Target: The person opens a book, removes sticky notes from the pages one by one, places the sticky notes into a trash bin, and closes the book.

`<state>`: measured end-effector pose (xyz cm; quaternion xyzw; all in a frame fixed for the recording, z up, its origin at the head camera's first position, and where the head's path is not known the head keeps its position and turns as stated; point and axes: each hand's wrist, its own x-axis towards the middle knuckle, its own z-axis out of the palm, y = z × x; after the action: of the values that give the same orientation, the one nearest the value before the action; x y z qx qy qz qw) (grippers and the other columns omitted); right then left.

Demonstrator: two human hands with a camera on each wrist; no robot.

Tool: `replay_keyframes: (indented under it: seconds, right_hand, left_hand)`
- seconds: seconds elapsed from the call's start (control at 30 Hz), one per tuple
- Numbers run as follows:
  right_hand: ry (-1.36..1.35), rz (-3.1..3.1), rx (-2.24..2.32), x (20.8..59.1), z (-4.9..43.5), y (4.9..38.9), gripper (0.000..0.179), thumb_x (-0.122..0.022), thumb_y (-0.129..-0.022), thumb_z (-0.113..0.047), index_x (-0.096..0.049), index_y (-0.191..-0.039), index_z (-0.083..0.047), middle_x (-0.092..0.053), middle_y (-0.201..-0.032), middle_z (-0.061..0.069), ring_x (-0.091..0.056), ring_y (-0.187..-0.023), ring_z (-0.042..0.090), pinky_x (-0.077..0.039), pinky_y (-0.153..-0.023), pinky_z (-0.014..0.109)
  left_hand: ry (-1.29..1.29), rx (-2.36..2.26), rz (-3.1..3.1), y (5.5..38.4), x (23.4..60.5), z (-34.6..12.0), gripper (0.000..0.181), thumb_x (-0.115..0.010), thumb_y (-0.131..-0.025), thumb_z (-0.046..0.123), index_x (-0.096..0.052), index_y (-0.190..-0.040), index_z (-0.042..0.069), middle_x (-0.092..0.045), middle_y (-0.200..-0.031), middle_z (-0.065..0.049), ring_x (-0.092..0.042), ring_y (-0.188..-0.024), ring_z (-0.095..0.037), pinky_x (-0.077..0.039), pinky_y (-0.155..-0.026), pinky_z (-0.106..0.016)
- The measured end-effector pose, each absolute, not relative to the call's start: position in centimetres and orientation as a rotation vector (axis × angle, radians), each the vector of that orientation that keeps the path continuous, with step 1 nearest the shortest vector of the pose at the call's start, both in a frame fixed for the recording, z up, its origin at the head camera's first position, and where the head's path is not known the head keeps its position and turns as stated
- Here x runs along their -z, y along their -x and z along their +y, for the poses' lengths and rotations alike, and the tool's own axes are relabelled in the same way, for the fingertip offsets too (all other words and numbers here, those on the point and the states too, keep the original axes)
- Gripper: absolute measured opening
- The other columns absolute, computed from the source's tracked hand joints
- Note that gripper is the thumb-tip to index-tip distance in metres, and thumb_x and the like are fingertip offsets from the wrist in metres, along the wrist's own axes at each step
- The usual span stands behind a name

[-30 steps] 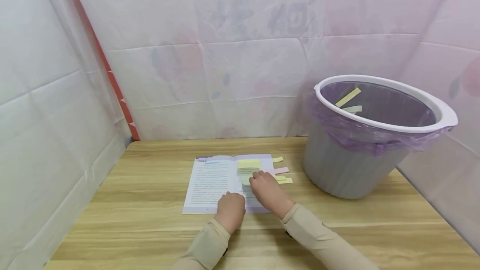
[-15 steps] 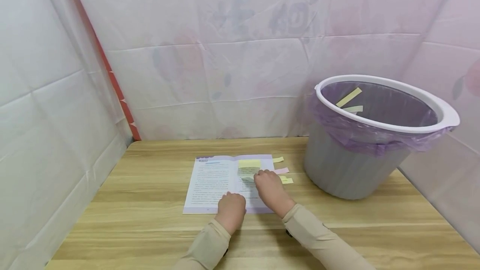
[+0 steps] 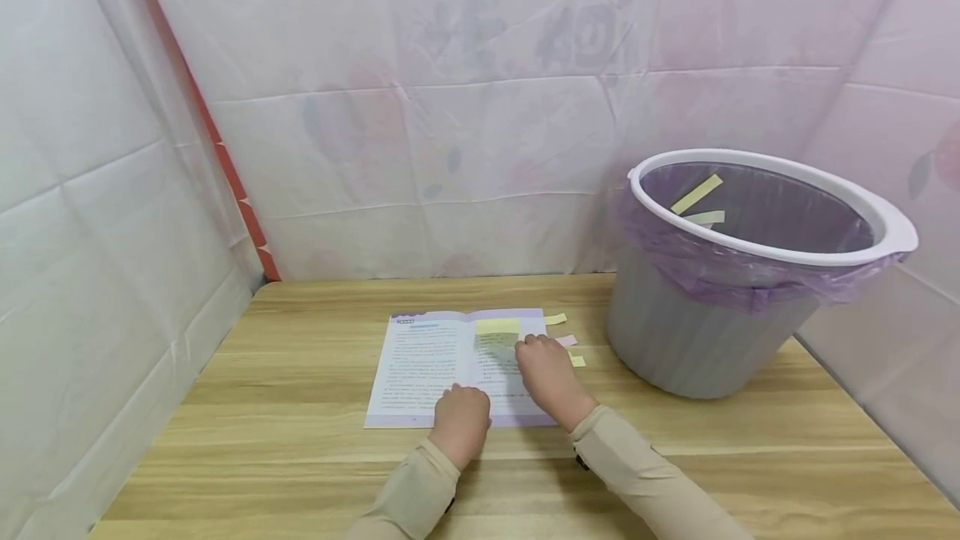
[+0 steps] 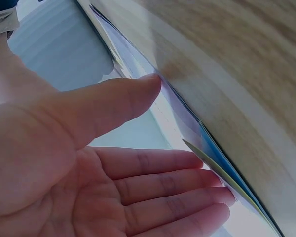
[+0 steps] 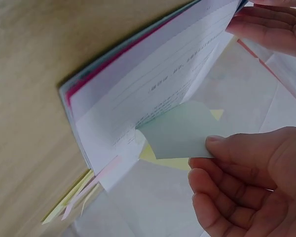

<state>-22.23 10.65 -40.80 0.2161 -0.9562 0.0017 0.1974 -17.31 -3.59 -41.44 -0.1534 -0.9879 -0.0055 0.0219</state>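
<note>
An open book with printed text lies on the table. My left hand presses on the book's lower part near the middle fold; in the left wrist view its fingers are straight and the thumb is at the page edge. Over the right page my right hand pinches a corner of a pale green sticky note between thumb and fingers. The note stands curled up from the page, its far edge still against the paper. A yellow sticky note shows higher on that page.
Yellow and pink index tabs stick out from the book's right edge. A grey bin with a purple liner stands at the right, paper strips inside it. Patterned sheeting encloses the wooden table.
My right hand has shifted slightly to the right, drawing the green sticky note's pinched corner away from the page. The left hand has stayed in place.
</note>
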Motion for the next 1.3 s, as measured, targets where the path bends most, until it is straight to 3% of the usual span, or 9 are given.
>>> replay_keyframes:
  seconds: [0.3,1.3]
  right_hand:
    - [-0.592,-2.614,-0.025,40.4,11.1,22.2,0.013,-0.073,-0.075,0.008,-0.064,-0.068,0.001,-0.057,-0.062,0.008,-0.056,-0.055,0.018,-0.051,-0.054,0.030]
    - [-0.522,-2.587,-0.072,37.9,12.6,22.1,0.015,-0.073,-0.074,0.009,-0.062,-0.067,0.001,-0.055,-0.062,0.008,-0.056,-0.055,0.022,-0.049,-0.048,0.032]
  left_hand:
    - [0.476,0.020,-3.090,17.3,41.2,-3.5,0.025,-0.076,-0.082,0.026,-0.073,-0.090,0.003,-0.072,-0.095,-0.012,-0.068,-0.097,-0.030,-0.055,-0.084,-0.039]
    - [0.496,-0.004,-3.029,17.1,41.5,-3.6,0.024,-0.077,-0.081,0.027,-0.072,-0.082,0.004,-0.069,-0.082,-0.010,-0.067,-0.081,-0.027,-0.057,-0.069,-0.036]
